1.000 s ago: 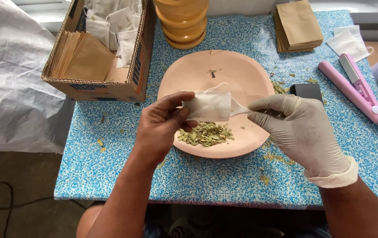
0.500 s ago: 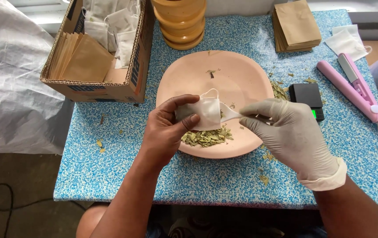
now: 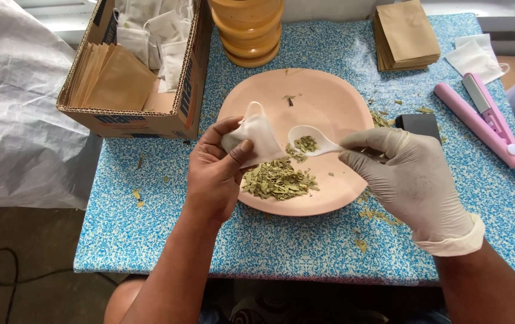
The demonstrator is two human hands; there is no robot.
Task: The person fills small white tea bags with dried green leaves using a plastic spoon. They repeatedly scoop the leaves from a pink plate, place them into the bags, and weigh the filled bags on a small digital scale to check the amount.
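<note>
One small white pouch (image 3: 256,137), crumpled, beside leaf-laden spoon (image 3: 307,141).

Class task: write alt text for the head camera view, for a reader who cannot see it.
A bare left hand holds a small white filter bag over a pink plate of dried green leaves. A gloved right hand holds a white spoon with some leaves at its mouth, above a blue speckled table.

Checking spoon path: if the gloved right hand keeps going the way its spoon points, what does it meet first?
Probably the white filter bag held by the bare left hand; the gloved right hand aims its white plastic spoon at it, though depth is unclear.
</note>
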